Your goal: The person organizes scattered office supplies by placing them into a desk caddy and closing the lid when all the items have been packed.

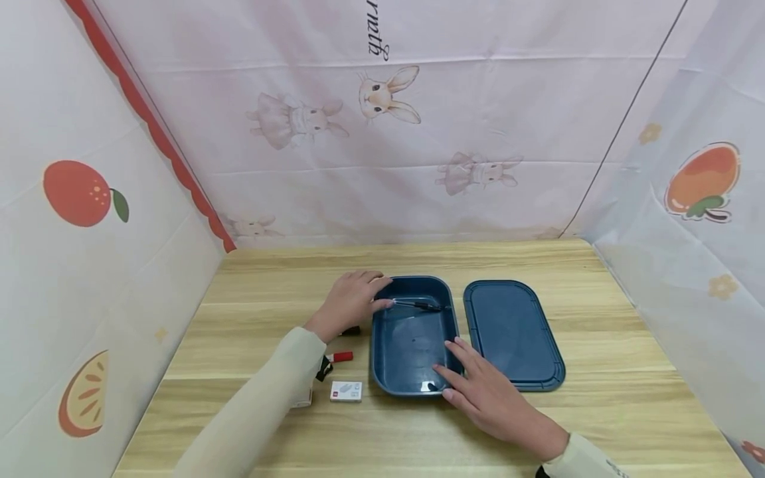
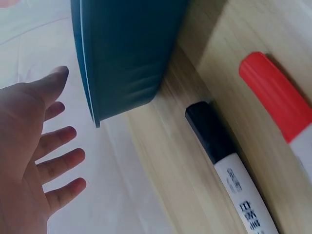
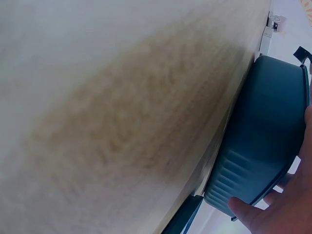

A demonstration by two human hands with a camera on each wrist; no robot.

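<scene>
A deep blue plastic box (image 1: 412, 345) stands uncovered on the table, with a dark pen (image 1: 425, 306) lying across its far end. My left hand (image 1: 349, 302) is over the box's far left edge, its thumb near the pen's left end. In the left wrist view that hand's fingers are spread, with nothing between them. The right hand (image 1: 490, 395) rests at the box's near right rim, fingers extended over the edge. Seen from the right wrist, its thumb is by the box's outer wall (image 3: 263, 112). Beside the box lies a white marker with a black cap (image 2: 241, 190).
A matching blue lid (image 1: 514, 335) lies flat right of the box. Left of the box are a red-capped marker (image 1: 342, 356), a small black object (image 1: 324, 368) and a small white printed box (image 1: 346, 392). Another white box (image 1: 303, 399) is partly hidden by the left sleeve.
</scene>
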